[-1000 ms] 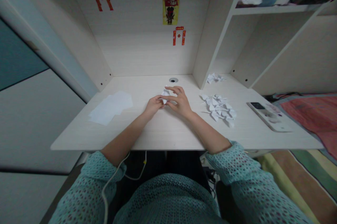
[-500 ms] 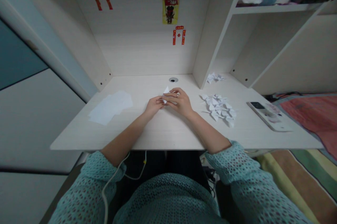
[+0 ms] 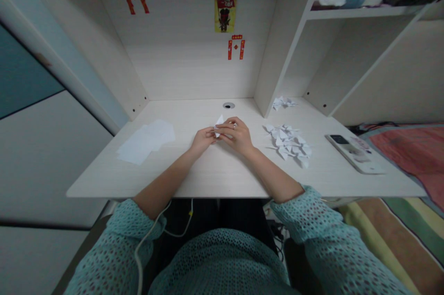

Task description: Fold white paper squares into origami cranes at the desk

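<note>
Both hands meet at the middle of the pale wooden desk (image 3: 215, 175). My left hand (image 3: 202, 140) and my right hand (image 3: 237, 135) pinch a small folded piece of white paper (image 3: 218, 121) between their fingertips. A pointed tip of the paper sticks up above the fingers; the rest is hidden by them. A ring shows on my right hand. To the left lies a loose stack of flat white paper sheets (image 3: 145, 141). To the right sits a pile of several folded white paper figures (image 3: 288, 142).
A smaller heap of folded paper (image 3: 282, 102) lies by the shelf upright (image 3: 277, 40). A phone (image 3: 354, 152) rests at the desk's right. A cable hole (image 3: 228, 105) is at the back. A striped blanket (image 3: 409, 165) lies on the right, and a white cable (image 3: 149, 235) hangs below the desk edge.
My right hand's fingers have curled in from a spread pose and closed over the folded paper. The paper's tip now points upward. My left hand has barely moved.
</note>
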